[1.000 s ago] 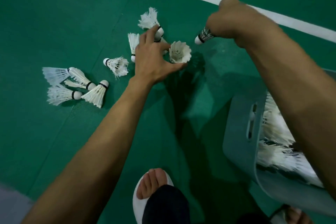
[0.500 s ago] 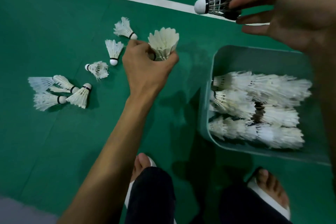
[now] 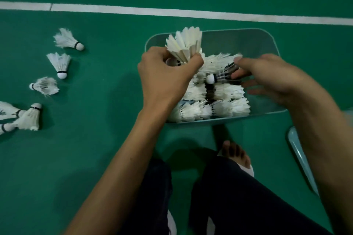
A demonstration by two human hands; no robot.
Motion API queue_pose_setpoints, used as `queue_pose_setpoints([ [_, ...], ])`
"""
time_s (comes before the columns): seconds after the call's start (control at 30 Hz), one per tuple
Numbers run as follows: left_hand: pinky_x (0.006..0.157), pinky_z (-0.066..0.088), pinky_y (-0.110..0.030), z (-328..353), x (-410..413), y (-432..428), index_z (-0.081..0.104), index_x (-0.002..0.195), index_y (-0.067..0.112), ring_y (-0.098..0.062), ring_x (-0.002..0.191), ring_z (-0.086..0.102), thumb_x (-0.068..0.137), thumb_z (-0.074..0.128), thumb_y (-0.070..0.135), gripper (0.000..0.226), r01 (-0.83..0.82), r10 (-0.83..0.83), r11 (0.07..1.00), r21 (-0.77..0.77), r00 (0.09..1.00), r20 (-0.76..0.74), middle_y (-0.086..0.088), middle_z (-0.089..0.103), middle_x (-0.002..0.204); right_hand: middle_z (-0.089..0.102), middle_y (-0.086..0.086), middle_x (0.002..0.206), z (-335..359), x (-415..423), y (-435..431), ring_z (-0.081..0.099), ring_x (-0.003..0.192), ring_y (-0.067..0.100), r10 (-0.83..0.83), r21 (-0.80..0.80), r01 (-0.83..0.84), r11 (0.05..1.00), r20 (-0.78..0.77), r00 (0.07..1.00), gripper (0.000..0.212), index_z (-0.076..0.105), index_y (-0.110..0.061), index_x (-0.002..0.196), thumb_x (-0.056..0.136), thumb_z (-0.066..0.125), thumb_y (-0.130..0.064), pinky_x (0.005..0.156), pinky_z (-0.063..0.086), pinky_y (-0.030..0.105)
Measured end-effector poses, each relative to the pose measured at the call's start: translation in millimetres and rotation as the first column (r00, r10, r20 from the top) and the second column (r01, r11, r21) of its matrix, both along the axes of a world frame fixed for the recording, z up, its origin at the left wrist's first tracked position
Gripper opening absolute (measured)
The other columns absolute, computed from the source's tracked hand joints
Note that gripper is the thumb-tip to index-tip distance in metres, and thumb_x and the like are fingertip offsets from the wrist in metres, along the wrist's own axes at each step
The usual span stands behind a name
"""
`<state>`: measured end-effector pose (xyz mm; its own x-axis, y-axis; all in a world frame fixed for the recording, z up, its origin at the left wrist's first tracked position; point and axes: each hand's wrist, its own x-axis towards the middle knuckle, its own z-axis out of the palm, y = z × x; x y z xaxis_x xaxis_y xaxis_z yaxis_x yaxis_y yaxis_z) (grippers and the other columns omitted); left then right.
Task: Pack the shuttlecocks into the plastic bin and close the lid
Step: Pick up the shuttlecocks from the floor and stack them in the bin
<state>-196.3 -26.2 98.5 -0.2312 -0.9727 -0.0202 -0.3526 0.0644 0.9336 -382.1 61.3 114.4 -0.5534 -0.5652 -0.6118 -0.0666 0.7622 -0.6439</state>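
Plastic bin (image 3: 248, 44) holds packed shuttlecocks (image 3: 229, 108); cream shuttlecock (image 3: 186, 44), dark shuttlecock (image 3: 223, 74) held above; loose shuttlecocks (image 3: 60, 63) lie left.

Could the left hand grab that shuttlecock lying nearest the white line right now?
Probably not just yet: the left hand grips a white shuttlecock over the bin. The floor between it and that loose shuttlecock is bare, so once emptied it likely could.

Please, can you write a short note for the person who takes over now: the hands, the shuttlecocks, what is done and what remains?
Left hand grips a white shuttlecock over the bin.
Right hand pinches a dark shuttlecock above the packed rows.
Done: many shuttlecocks lie in the bin.
To do: release these two, gather the loose shuttlecocks from the floor on the left, then close the lid, perhaps the pale teal piece at right.
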Motion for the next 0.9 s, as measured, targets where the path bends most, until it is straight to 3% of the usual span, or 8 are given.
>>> queue_pose_setpoints([
  [0.07, 0.046, 0.034, -0.027, -11.0, -3.8, 4.9, 0.075, 0.067, 0.005, -0.014, 0.049, 0.041, 0.067, 0.075, 0.041, 0.036, -0.002, 0.001, 0.997, 0.071, 1.000, 0.020, -0.014, 0.070, 0.064, 0.072, 0.000, 0.109, -16.8, 1.4, -3.9, 0.061, 0.101, 0.026, 0.008, 0.046, -0.009, 0.999, 0.034, 0.999, 0.051, 0.061, -0.011, 0.124, 0.094, 0.060, -0.051, 0.081, 0.050, 0.039],
  [0.3, 0.042, 0.035, -0.024, -17.5, 0.0, 7.2, 0.073, 0.064, 0.001, -0.011, 0.046, 0.046, 0.068, 0.075, 0.037, 0.036, -0.081, 0.069, 0.988, 0.130, 0.993, 0.097, -0.010, 0.069, 0.058, 0.071, 0.004, 0.105, -40.8, 27.9, -40.9, 0.062, 0.101, 0.030, 0.021, 0.056, -0.029, 0.998, 0.146, 0.989, 0.064, 0.054, -0.026, 0.131, 0.082, 0.061, -0.066, 0.089, 0.053, 0.044],
  [0.43, 0.044, 0.033, -0.023, -10.2, 12.7, 6.6, 0.070, 0.060, 0.002, -0.009, 0.043, 0.040, 0.072, 0.075, 0.033, 0.034, -0.072, 0.065, 0.985, 0.153, 0.996, 0.056, 0.001, 0.061, 0.046, 0.070, 0.010, 0.098, -44.7, 43.6, -53.6, 0.060, 0.082, 0.028, 0.008, 0.044, -0.022, 0.999, 0.296, 0.955, 0.074, 0.056, -0.019, 0.133, 0.080, 0.059, -0.071, 0.077, 0.049, 0.038],
  [0.53, 0.044, 0.037, -0.029, -10.3, 13.3, 5.5, 0.071, 0.063, 0.002, -0.012, 0.048, 0.043, 0.071, 0.073, 0.036, 0.035, -0.074, 0.068, 0.986, 0.149, 0.997, 0.047, -0.009, 0.067, 0.056, 0.069, 0.008, 0.092, -47.7, 42.1, -56.6, 0.059, 0.083, 0.028, -0.032, 0.035, 0.021, 0.999, 0.357, 0.933, 0.071, 0.056, -0.017, 0.135, 0.087, 0.053, -0.070, 0.079, 0.048, 0.041],
  [0.67, 0.043, 0.042, -0.026, -8.3, 4.8, 9.1, 0.073, 0.064, 0.002, -0.006, 0.046, 0.052, 0.075, 0.074, 0.032, 0.031, -0.045, 0.036, 0.984, 0.174, 0.998, 0.054, 0.000, 0.068, 0.053, 0.065, 0.006, 0.090, -45.8, 28.3, -45.9, 0.059, 0.090, 0.029, -0.008, 0.054, -0.014, 0.998, 0.375, 0.927, 0.054, 0.062, -0.015, 0.106, 0.089, 0.054, -0.066, 0.081, 0.049, 0.041],
  [0.73, 0.049, 0.050, -0.025, -9.4, 0.3, 9.3, 0.066, 0.059, -0.001, -0.012, 0.043, 0.053, 0.075, 0.075, 0.028, 0.034, -0.020, 0.016, 0.971, 0.238, 1.000, 0.016, 0.000, 0.064, 0.048, 0.069, 0.006, 0.099, -41.8, 18.9, -34.3, 0.063, 0.091, 0.030, -0.007, 0.039, -0.002, 0.999, 0.218, 0.976, 0.044, 0.063, -0.015, 0.099, 0.091, 0.058, -0.058, 0.080, 0.053, 0.041],
  [0.83, 0.074, 0.065, -0.048, -14.2, -6.4, 6.0, 0.070, 0.078, -0.012, -0.044, 0.072, 0.071, 0.076, 0.078, 0.024, 0.037, 0.044, 0.029, 0.911, 0.411, 0.985, -0.170, -0.029, 0.069, 0.076, 0.072, 0.010, 0.113, -33.1, 5.8, -17.7, 0.072, 0.099, 0.028, -0.037, -0.221, 0.041, 0.974, 0.023, 0.999, 0.018, 0.066, -0.009, 0.105, 0.091, 0.063, -0.021, 0.089, 0.057, 0.044],
  [0.9, 0.081, 0.064, -0.046, -15.3, -10.7, 6.9, 0.070, 0.087, -0.014, -0.031, 0.063, 0.068, 0.082, 0.076, 0.016, 0.031, 0.111, 0.023, 0.845, 0.523, 0.970, -0.243, -0.024, 0.062, 0.073, 0.071, 0.009, 0.119, -25.4, -0.6, -9.0, 0.071, 0.107, 0.024, 0.089, -0.378, -0.059, 0.924, 0.063, 0.994, 0.032, 0.065, -0.009, 0.113, 0.082, 0.062, -0.004, 0.090, 0.058, 0.040],
])
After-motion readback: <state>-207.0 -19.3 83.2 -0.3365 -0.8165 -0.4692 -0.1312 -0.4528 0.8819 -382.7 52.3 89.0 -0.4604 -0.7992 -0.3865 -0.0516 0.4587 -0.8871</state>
